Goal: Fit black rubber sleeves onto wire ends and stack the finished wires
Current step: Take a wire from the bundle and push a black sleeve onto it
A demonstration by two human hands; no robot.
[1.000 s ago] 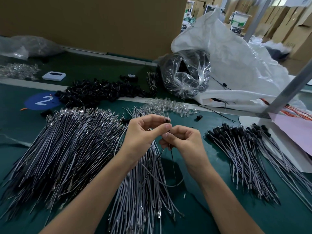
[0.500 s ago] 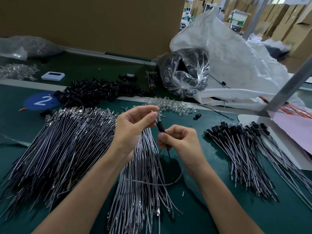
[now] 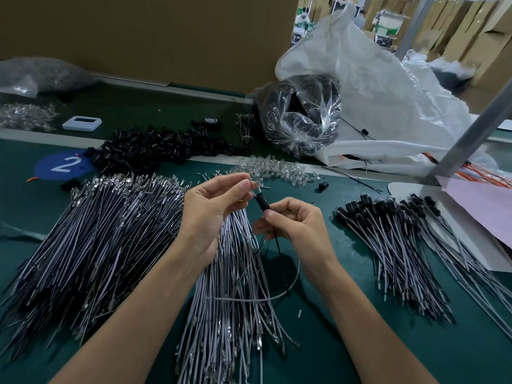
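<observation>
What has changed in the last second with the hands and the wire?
The left hand and right hand have drawn apart, the left upward, uncovering a black rubber sleeve on the wire between them. Each still pinches that wire, the left above the sleeve, the right just below. The finished wires, unsleeved wires and loose sleeves lie as before.

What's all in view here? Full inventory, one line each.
bare wires: two heaps, grey, left and centre
finished wires: one stack, grey, black-tipped, right
loose sleeves: one heap, black, far left-centre
clear parts: two heaps, transparent, far centre, far left
held sleeve: one, black, between hands
held wire: one, dark, hanging below it
numbered disc: one, blue, far left
clear bag: one, dark contents, far centre-right
white sack: one, behind it
left grip: one, pinches held wire's tip
right grip: one, pinches held sleeve's lower end
</observation>
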